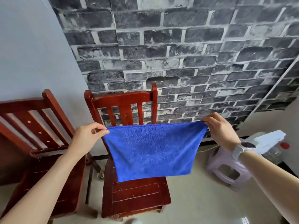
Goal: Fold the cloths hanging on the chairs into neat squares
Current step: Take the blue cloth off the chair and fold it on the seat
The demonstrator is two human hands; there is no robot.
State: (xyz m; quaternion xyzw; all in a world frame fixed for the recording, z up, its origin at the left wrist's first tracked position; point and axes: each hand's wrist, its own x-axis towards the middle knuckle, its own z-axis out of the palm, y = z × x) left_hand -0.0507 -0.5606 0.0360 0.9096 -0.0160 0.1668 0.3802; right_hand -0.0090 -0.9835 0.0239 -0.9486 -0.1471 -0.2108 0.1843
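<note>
You are holding the blue cloth (153, 149) stretched in the air in front of the middle chair (129, 191); your left hand (88, 136) is pinching the cloth's upper left corner between thumb and fingertips, the other fingers loosely curled; your right hand (221, 130) is gripping the upper right corner, where the fabric is bunching under the fingers; a watch (239, 149) is sitting on that wrist. The top edge is running taut and nearly level from one hand to the other, so the cloth's long axis is lying left to right across your body; the rest is hanging freely, narrowing toward its lower edge, which is dangling just above the chair's seat, whether touching it or not I cannot tell. Both hands are sitting at about the same height and equally near the cloth; neither is favoured. The coming fold, as I judge it, is turning on that horizontal edge: bringing one corner across to meet the other would halve the long side. The cloth is looking doubled already along its top, though that is hard to confirm. A second chair (40, 135) is standing just to the left, with no cloth visible on it; a pale plastic stool (226, 172) is sitting on the floor to the right.
</note>
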